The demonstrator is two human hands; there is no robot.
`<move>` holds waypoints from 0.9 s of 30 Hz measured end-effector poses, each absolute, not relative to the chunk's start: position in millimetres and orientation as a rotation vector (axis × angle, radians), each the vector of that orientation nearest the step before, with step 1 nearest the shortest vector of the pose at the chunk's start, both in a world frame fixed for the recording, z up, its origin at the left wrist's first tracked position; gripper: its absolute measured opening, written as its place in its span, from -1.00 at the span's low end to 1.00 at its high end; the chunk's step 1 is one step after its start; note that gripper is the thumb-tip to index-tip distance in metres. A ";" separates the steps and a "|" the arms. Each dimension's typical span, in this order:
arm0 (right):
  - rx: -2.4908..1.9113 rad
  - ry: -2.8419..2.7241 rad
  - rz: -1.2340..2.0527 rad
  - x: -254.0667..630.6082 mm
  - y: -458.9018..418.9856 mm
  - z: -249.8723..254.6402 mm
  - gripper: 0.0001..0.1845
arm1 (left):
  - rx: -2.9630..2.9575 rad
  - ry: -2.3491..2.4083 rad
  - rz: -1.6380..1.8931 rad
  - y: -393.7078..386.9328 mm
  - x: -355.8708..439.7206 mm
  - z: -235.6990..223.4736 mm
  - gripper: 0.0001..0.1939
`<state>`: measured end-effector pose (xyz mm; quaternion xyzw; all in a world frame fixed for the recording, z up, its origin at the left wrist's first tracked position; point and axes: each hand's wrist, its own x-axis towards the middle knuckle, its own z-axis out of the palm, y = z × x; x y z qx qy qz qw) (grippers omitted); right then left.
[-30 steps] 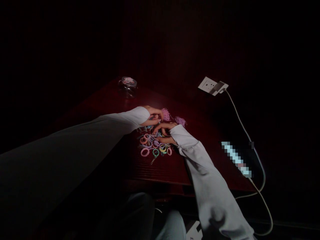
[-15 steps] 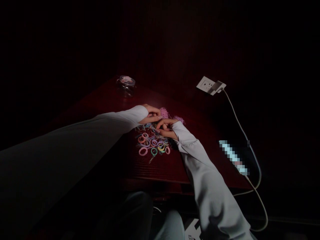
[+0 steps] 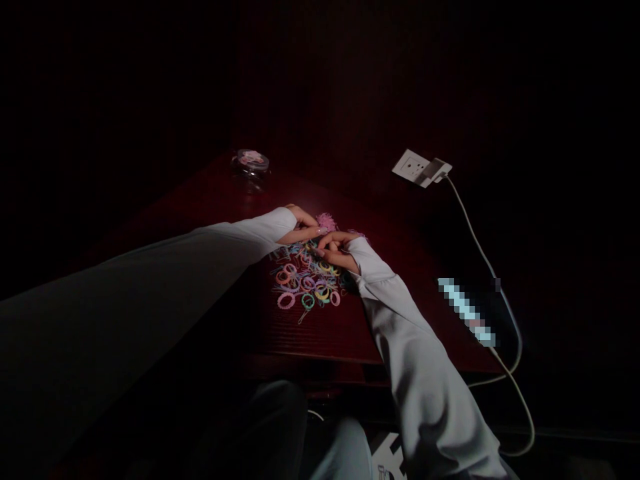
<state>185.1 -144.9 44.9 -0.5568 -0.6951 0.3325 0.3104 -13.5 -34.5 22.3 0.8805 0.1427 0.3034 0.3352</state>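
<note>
Dark red table (image 3: 310,343) lies under both hands, wood grain showing on the near side. Left sleeve (image 3: 210,253), pale, comes in long from the left to the wrist; right sleeve (image 3: 420,347), also pale, comes up from lower right to the other wrist. White cable (image 3: 471,223) loops well to the right of the right hand. Pile of hair ties (image 3: 308,283), multicoloured, sits on the tabletop just to the near side of both hands, its far part running under the right hand's fingertips. Pixelated object (image 3: 465,310), pale blue, well right of the right hand. Right hand (image 3: 341,250) is half curled, thumb and forefinger bent toward each other over the pile; can't tell if a tie is pinched between them. Left hand (image 3: 303,225) is bent at the knuckles, fingers reaching right, tips close beside the right forefinger; grip hidden, can't tell whether it holds anything. Wall socket (image 3: 411,167) with a plug in it, beyond and right of the hands. Lidded clear jar (image 3: 251,172) beyond and left of the left hand. Pink bunch (image 3: 327,221) just past the left fingertips, contact unclear. Purple bunch (image 3: 361,234) just behind the right hand, mostly covered.
</note>
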 end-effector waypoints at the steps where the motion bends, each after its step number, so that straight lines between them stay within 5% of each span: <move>1: -1.471 -1.827 0.885 184.7 -145.1 45.1 -0.53 | 2.294 0.375 0.785 -34.6 -13.8 22.7 -0.47; 8: -1.460 -1.798 0.902 181.7 -146.7 47.2 -0.51 | 2.280 0.374 0.762 -32.9 -14.0 18.7 -0.33; 17: -1.454 -1.791 0.855 185.0 -144.9 45.9 -0.52 | 2.229 0.304 0.755 -37.1 -13.0 21.3 -0.47; 27: -1.483 -1.858 0.838 187.6 -144.6 43.4 -0.49 | 2.170 0.339 0.883 -39.2 -15.5 29.6 -0.42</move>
